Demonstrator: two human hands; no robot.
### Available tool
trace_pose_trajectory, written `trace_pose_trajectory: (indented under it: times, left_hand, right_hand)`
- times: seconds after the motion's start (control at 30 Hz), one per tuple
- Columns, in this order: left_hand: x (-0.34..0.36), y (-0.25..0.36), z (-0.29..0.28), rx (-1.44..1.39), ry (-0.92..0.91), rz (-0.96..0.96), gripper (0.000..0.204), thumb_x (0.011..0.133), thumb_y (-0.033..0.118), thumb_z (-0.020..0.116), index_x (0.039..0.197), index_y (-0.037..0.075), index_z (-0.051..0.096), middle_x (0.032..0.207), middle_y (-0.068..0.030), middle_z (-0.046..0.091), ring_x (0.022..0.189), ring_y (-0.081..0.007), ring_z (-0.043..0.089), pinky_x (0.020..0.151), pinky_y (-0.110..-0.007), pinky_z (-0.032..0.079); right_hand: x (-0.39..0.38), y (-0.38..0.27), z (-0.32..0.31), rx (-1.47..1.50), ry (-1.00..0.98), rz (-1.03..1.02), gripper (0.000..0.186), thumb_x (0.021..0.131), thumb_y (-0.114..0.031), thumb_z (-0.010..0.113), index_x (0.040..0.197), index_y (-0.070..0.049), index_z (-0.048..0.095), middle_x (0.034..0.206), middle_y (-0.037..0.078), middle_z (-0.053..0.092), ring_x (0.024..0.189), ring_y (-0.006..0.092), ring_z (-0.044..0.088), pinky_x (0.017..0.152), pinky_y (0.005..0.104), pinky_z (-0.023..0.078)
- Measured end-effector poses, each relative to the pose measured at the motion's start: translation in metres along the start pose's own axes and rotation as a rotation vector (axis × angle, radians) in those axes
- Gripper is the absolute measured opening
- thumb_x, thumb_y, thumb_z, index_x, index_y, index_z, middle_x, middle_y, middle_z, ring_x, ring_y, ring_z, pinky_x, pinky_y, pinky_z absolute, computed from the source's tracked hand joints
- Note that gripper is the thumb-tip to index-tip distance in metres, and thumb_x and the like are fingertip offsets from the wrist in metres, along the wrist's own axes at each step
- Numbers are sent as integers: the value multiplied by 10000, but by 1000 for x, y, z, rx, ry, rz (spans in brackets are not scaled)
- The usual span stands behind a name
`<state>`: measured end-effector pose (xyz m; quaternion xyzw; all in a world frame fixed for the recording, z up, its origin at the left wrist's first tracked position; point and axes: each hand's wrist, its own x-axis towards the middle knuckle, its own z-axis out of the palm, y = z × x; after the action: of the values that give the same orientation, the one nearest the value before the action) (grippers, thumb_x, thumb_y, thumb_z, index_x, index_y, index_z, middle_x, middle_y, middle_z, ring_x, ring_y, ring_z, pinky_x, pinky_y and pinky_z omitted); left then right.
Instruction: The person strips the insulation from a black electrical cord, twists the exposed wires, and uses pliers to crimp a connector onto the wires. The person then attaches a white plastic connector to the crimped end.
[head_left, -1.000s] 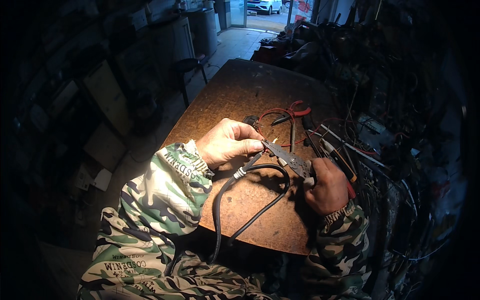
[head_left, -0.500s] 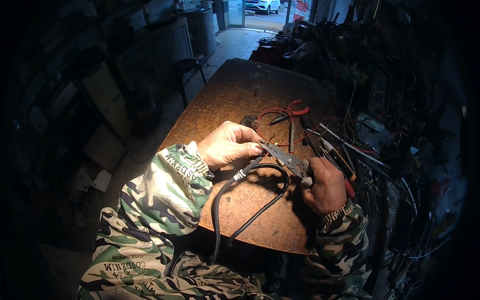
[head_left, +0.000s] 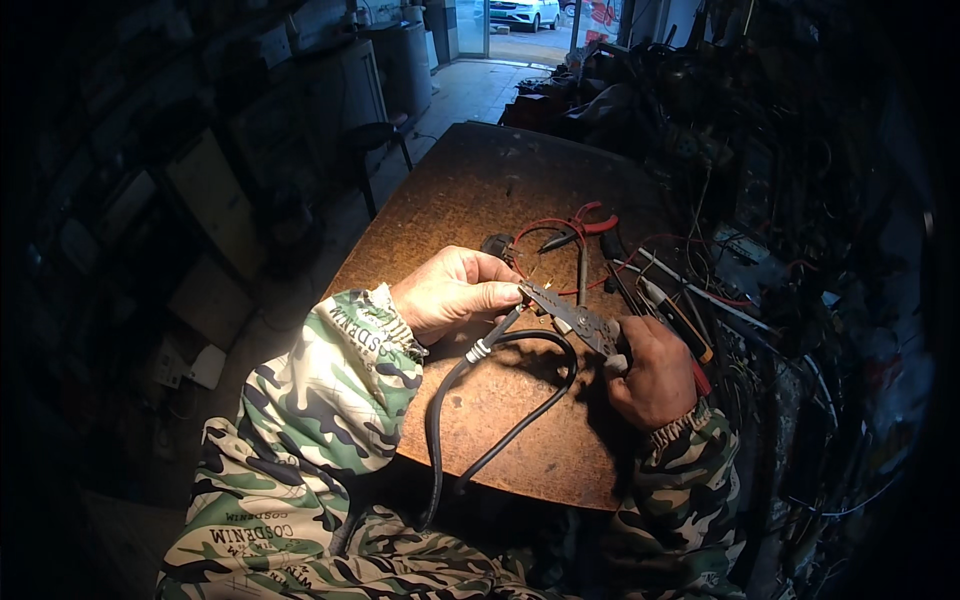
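Observation:
My left hand (head_left: pixel 455 292) pinches the end of a black cable (head_left: pixel 437 420) between thumb and forefinger. White wrapping (head_left: pixel 480 350) circles the cable a little below the fingers, and the rest loops over the table's near edge. In my right hand (head_left: pixel 652 372) is a pair of wire strippers (head_left: pixel 570 315), a flat grey plier tool with notched jaws. The tips of its jaws lie against my left fingertips at the cable end. Whether the jaws close on a wire is too small to tell.
On the brown wooden table (head_left: pixel 470 200) lie red-handled pliers (head_left: pixel 597 222), a thin red wire (head_left: pixel 520 235) and a black plug-like piece (head_left: pixel 498 245). An orange-and-black tool (head_left: pixel 680 322) and white cables (head_left: pixel 700 290) crowd the right side. A dark stool (head_left: pixel 370 135) stands beyond the left edge.
Both hands stay nearly in place. The cable end and the stripper jaws have shifted very slightly, and the thin wire ends by my left fingertips look a little different.

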<state>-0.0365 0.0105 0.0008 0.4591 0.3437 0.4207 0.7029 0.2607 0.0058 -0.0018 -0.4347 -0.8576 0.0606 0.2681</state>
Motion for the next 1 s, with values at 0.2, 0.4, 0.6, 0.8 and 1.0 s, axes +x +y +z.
trace_pose_trajectory:
  times: [0.2,0.4,0.6,0.8,1.0]
  left_hand:
    - [1,-1,-1,43,-9,13,251,937,126,750,1123,-24,671,961,-99,746,785,-111,697,679,-196,555]
    - [-3,4,3,93,11,7,262,940,150,755,1114,-34,688,926,-59,721,807,-109,656,752,-241,545]
    - [-3,6,6,122,23,10,254,941,139,751,1116,-35,690,918,-53,720,799,-98,655,731,-230,539]
    - [-3,7,6,175,42,11,246,935,143,757,1103,-26,697,909,-48,723,781,-89,657,700,-215,532]
    - [-3,5,5,169,51,-5,267,937,156,759,1107,-40,696,910,-54,719,794,-101,652,727,-236,534]
  right_hand:
    - [0,0,-3,18,-25,23,295,700,-63,760,957,-6,627,869,191,630,825,415,647,705,495,534]
    - [1,0,-2,28,-31,24,296,700,-64,766,957,-9,632,880,192,643,827,417,655,706,493,538]
    - [1,3,-3,46,-50,22,282,689,-54,765,924,-5,616,865,197,645,808,421,656,697,491,538]
    - [2,2,-4,56,-68,26,253,697,-47,758,887,-2,597,851,205,645,787,433,654,676,496,533]
    - [2,1,-4,37,-59,22,233,709,-51,755,865,-4,589,842,208,648,788,438,657,672,502,530]
